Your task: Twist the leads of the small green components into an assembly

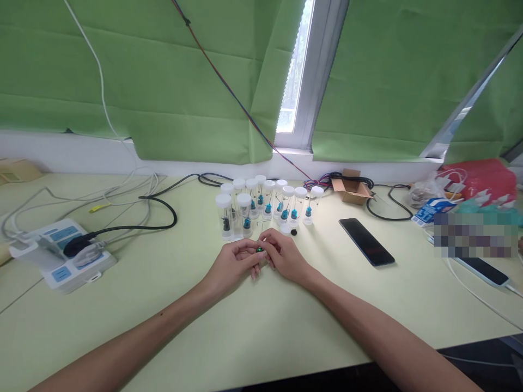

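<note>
My left hand pinches a small dark part with a green shine between thumb and fingers, above the table. Closed at the same part, my right hand meets the left at the fingertips, which hide most of it. A thin bent metal rod rises just behind the fingers; where its lower end goes is hidden. Beyond the hands stand several clear tubes with white caps, most holding a blue piece on a thin stem. Beside my right hand lies a small black round piece.
A black phone lies to the right, with a small open cardboard box behind it. A white power strip with plugs and cables occupies the left. At far right are a blue-and-white packet and a second phone on a cable.
</note>
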Demonstrator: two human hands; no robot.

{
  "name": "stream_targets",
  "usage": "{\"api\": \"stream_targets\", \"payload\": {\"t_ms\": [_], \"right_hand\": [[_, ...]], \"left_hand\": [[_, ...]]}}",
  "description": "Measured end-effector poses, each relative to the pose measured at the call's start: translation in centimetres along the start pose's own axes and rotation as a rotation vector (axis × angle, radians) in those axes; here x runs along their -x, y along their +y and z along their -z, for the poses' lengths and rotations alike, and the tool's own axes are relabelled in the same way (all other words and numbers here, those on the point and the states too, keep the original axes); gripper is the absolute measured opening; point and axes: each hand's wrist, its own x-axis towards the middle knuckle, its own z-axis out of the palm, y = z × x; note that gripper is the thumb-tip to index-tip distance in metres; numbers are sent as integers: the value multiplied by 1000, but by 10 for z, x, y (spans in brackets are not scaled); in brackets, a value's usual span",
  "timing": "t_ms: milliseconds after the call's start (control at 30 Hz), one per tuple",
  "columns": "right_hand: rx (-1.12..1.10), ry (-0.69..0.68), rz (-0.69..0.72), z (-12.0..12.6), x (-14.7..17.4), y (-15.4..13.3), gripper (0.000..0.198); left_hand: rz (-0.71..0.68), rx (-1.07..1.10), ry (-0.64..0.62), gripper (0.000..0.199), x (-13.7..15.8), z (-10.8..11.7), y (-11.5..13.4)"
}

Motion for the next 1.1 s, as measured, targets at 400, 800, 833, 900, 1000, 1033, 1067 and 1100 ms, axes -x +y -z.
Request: {"api": "stream_targets", "payload": {"t_ms": [400,800,833,900,1000,1033,1067,1100], "right_hand": [[22,-7,-1,0,0,1,17],[54,1,10,-1,0,0,17],[56,1,11,-1,0,0,17],[57,5,18,-1,0,0,18],[70,45,41,-1,0,0,18],[80,76,49,0,-1,0,18],[94,117,57,1,-1,-1,18],[110,165,61,2,-1,-1,18]], "left_hand": [[-5,8,1,25,0,0,0],[-1,-2,1,25,1,-1,1],[-3,-4,1,26,1,-1,1],[-6,-5,-2,26,1,0,1],[-7,-1,-7,27,0,0,-2],[-6,0,0,27,0,1,-3],[-2,-1,8,27,0,1,-3],[3,-2,16,28,-1,1,-4]]}}
